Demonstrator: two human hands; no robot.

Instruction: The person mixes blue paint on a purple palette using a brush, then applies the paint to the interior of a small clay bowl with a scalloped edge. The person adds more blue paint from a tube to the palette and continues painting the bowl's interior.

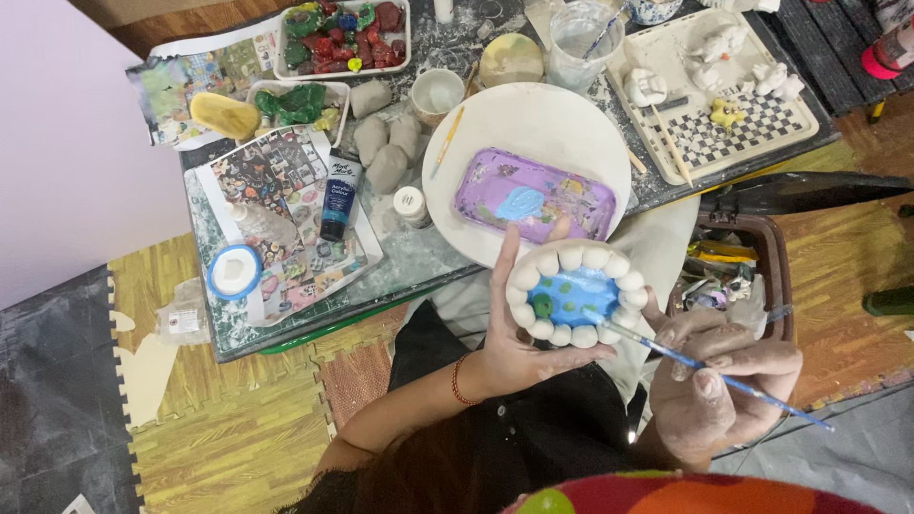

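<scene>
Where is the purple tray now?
In the head view, the purple tray lies on the white round plate, just above the clay dish in the left hand.

- Thin red string bracelet (458, 379) around the left wrist.
- Bare forearms, no sleeves showing.
- Black garment (533, 428) over torso and lap.
- Pale clay dust coating the right hand (724, 385).

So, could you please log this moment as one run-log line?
left hand: holds clay dish | right hand: holds paintbrush, tip on dish | purple palette on white plate
</scene>
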